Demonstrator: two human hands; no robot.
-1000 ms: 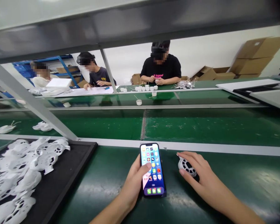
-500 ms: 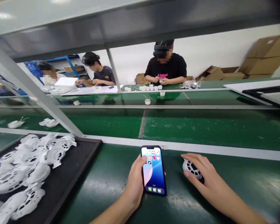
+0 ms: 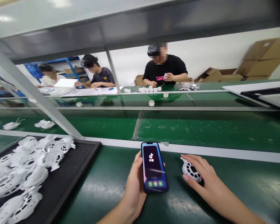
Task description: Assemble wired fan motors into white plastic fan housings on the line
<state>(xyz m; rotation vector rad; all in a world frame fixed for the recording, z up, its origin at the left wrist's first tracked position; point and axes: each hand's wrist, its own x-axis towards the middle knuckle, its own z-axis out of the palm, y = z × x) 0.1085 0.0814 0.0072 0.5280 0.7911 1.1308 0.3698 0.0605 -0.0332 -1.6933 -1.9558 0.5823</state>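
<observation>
My left hand grips a black-framed smartphone upright in its palm, with the thumb along the phone's left edge. The screen shows a dark panel with a white app logo. My right hand lies curved over a white perforated plastic part, holding it against the green conveyor belt. The fingers hide part of the piece. A black tray at my left carries a heap of similar white perforated parts.
A grey metal strut runs diagonally across the left. On the farther belt lie small white parts with wires. Beyond them, co-workers, one in a black T-shirt, sit at a bench. Cardboard boxes stand by the far wall.
The phone screen has gone from rows of app icons to a dark panel with a logo. My hands have barely moved. The co-worker in black has raised one hand and lifted their head.
</observation>
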